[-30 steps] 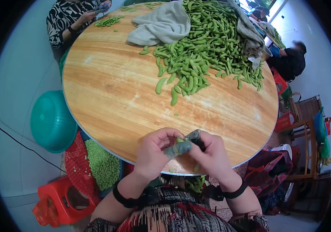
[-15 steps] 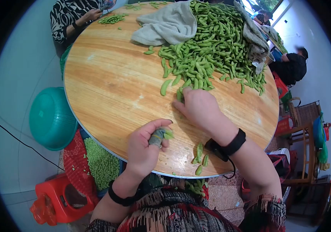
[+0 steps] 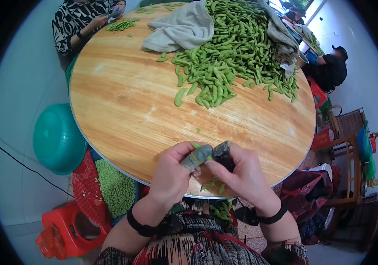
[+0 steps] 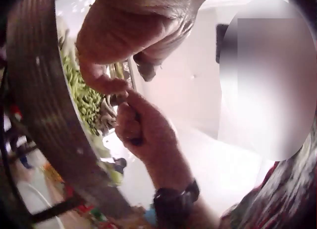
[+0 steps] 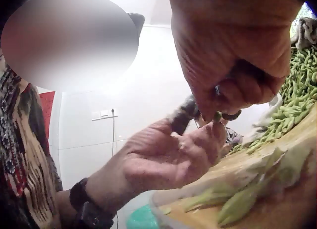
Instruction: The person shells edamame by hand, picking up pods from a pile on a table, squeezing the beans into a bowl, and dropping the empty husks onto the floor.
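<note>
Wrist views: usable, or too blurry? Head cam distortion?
Head view: strong fisheye with a dark vignette, the table rim bowed, both hands sharp. Left wrist view: soft, washed out by a bright wall, right hand blurred. Right wrist view: near pods out of focus, left hand fairly clear.

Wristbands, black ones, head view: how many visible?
3. One on the left wrist, one on the right wrist, one on the wrist of the person across the table. Others may be hidden.
</note>
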`<state>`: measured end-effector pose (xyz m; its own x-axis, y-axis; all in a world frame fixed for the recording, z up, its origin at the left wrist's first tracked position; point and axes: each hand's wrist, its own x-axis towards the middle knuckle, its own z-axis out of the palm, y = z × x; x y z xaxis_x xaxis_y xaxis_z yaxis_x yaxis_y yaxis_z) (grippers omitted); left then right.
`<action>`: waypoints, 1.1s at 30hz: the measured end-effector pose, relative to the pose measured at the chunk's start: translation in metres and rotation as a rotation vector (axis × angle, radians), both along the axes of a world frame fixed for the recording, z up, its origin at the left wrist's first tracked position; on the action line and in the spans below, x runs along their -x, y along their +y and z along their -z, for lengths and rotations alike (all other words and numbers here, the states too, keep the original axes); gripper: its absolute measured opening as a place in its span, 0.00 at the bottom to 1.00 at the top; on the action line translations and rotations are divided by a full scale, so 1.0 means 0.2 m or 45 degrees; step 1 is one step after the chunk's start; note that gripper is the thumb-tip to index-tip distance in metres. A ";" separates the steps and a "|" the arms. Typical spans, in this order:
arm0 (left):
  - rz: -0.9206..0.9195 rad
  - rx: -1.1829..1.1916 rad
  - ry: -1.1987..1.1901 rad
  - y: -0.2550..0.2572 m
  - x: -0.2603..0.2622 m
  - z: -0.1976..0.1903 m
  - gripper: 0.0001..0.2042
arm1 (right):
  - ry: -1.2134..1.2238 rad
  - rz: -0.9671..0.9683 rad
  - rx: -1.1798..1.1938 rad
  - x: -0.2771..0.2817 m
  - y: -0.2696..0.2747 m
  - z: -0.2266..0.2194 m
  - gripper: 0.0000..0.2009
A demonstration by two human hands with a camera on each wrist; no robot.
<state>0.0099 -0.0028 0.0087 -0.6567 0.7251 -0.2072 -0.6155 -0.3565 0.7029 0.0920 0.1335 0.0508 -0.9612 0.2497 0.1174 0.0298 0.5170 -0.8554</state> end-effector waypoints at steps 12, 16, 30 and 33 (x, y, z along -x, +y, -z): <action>-0.133 0.172 0.460 0.02 -0.05 0.02 0.05 | -0.483 -0.186 1.094 -0.08 0.03 0.03 0.09; 0.091 -0.100 0.322 0.00 -0.03 0.03 0.04 | -0.533 -0.169 1.495 -0.08 0.02 0.05 0.09; -0.106 0.144 0.255 0.00 0.07 -0.03 0.08 | -0.692 -0.137 0.835 0.19 0.14 0.04 0.10; -0.159 -0.007 -0.044 -0.04 0.14 -0.01 0.07 | -0.686 -0.376 0.180 0.41 0.19 -0.08 0.16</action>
